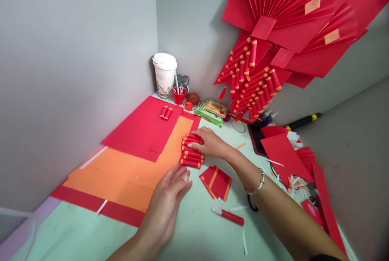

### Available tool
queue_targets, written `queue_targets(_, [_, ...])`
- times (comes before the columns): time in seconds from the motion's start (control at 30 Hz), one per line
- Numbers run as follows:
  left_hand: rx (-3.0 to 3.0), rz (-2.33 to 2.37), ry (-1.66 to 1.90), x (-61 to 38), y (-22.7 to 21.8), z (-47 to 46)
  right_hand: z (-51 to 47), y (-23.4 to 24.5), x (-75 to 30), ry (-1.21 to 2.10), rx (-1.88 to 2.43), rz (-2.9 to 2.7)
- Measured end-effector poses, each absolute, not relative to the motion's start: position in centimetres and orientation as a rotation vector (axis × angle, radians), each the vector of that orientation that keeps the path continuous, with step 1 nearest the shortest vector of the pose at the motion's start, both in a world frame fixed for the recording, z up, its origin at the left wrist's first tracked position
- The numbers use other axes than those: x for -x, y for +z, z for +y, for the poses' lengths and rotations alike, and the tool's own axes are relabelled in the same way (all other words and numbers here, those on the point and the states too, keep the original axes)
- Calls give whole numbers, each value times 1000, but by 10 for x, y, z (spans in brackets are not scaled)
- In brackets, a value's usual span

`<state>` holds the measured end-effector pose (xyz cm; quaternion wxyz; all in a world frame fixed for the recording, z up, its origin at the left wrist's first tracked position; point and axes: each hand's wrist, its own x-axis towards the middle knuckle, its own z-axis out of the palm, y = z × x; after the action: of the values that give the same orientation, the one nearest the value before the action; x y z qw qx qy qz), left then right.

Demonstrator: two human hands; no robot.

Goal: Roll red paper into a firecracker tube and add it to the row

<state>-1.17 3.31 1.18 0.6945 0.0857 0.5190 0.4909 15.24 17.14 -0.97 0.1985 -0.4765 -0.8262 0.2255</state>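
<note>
Several small red paper rolls [192, 157] with orange bands at their ends lie side by side in a pile on the pale green table. Over the far end of this pile, my right hand [206, 142] has its thumb and fingers bent round some rolls. My left hand [172, 188] is just in front of the near end, fingers stretched out and holding nothing; I cannot tell whether its fingertips touch the lowest roll. Nearer me are red paper pieces with orange strips [220, 183] and a red tube with a whitish tip [229, 215].
Red sheets [133, 127] and an orange sheet [121, 176] cover the left side, with two separate rolls [165, 112] on top. A white lidded cup [164, 75] stands in the corner. Red paper fans [291, 9] hang at right above paper scraps and a dark phone-like device [257, 139].
</note>
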Motion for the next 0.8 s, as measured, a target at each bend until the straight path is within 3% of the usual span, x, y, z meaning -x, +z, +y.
queue_targets(0.23, [-317,1206,1093,12,8,36,161,-21,-156,740,1359,-1998])
queue_targets(0.37, [-368,1247,1271,20,19,39,147,-31,-159,774,1508,-1592])
queue_targets(0.53, [-771,1249,1338,19,27,67,128,-47,-154,879,1558,-1232])
queue_targets(0.8, [-857,1346,1336,-10,-10,133,129,-56,-129,967,1497,-1053])
